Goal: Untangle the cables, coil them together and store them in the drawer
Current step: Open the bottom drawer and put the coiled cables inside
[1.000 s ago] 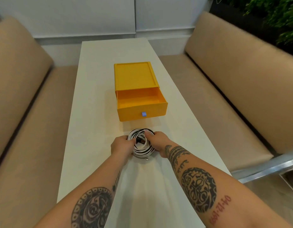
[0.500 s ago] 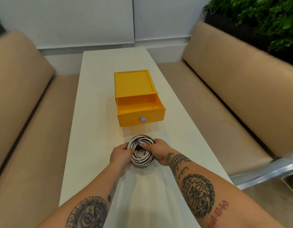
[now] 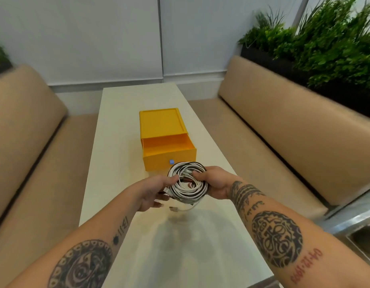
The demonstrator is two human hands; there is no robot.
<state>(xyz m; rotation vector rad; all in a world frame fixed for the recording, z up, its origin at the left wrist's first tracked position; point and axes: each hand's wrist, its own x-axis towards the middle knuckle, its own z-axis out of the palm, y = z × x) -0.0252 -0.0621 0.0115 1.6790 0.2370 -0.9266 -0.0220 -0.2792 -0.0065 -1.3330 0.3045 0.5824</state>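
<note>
A round coil of white and dark cables is held up off the white table, just in front of the yellow drawer box. My left hand grips the coil's left side and my right hand grips its right side, thumb over the loops. A loose white cable end with a plug hangs below the coil. The box's drawer is pulled out toward me, open and empty, with a small blue knob on its front.
Tan padded benches run along both sides of the table, one on the left and one on the right. Green plants stand behind the right bench. A metal frame shows at lower right.
Both hands have lifted the coil off the table and brought it closer to the drawer front. The view has tilted upward.
</note>
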